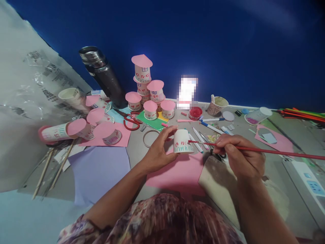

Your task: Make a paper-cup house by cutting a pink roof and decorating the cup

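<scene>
My left hand [162, 149] grips a white paper cup [181, 138] from its left side, thumb below and fingers at the top. Red marks and a green wavy line are painted on the cup's lower part. In my right hand [241, 156] is a long red paintbrush [269, 151], pinched near its bristles, and its red tip meets or nearly meets the cup's right side. A pink paper sheet [175, 174] lies beneath the cup. Behind it stands a small tub of red paint [195, 113]. Felt-tip pens [200, 137] lie just right of the cup.
Decorated cups with pink paper roofs [142, 61] are stacked at the back; more [108, 132] lie at left. A dark flask [104, 78], red-handled scissors [130, 122], a roll of tape [151, 138], a lit phone [187, 91] and a power strip [308, 179] surround the work.
</scene>
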Motion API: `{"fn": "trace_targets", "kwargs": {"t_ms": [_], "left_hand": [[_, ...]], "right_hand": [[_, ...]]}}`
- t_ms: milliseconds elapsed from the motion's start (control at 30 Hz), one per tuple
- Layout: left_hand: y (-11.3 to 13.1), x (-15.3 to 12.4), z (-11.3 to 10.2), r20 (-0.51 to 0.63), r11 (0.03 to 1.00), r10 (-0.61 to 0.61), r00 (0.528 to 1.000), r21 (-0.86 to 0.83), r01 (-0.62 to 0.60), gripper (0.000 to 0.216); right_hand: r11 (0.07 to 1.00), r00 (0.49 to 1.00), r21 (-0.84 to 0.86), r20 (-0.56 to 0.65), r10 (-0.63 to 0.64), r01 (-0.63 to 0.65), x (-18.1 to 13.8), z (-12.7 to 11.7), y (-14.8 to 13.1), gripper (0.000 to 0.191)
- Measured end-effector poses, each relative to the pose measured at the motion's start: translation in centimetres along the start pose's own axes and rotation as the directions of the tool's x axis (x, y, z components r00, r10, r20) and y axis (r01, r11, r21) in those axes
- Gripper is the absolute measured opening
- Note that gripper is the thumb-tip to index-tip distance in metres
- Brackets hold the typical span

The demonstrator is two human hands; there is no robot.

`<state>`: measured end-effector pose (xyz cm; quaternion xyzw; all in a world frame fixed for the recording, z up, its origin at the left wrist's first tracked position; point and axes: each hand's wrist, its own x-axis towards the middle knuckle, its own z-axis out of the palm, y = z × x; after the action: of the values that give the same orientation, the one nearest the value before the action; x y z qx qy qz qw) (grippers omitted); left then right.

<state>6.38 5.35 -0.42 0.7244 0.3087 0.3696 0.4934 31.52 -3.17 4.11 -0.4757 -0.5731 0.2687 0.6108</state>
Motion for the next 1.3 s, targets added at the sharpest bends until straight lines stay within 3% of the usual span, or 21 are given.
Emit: {"fn": "trace_targets", "kwargs": {"t_ms": [433, 733, 933, 1300], "left_hand": [[0.4, 0.02, -0.16, 0.041, 0.999, 0.012, 0.999, 0.046, -0.014, 0.089], [0.45, 0.08, -0.07, 0.057, 0.999, 0.028, 0.998, 0.035, -0.03, 0.089], [0.53, 0.08, -0.03, 0.064, 0.999, 0.036, 0.997, 0.024, -0.038, 0.088], [0.4, 0.17, 0.07, 0.062, 0.999, 0.045, 0.997, -0.012, -0.044, 0.086]], "right_hand": [[0.998, 1.0, 0.06, -0.02, 0.02, -0.019, 0.42, 0.37, -0.69, 0.02], [0.997, 0.997, 0.068, 0.073, -0.029, 0.024, 0.26, 0.07, 0.02, 0.018], [0.998, 1.0, 0.07, 0.014, -0.002, 0.001, 0.28, 0.34, -0.39, 0.018], [0.995, 1.0, 0.098, 0.027, -0.003, 0.0, 0.25, 0.16, -0.34, 0.017]]}}
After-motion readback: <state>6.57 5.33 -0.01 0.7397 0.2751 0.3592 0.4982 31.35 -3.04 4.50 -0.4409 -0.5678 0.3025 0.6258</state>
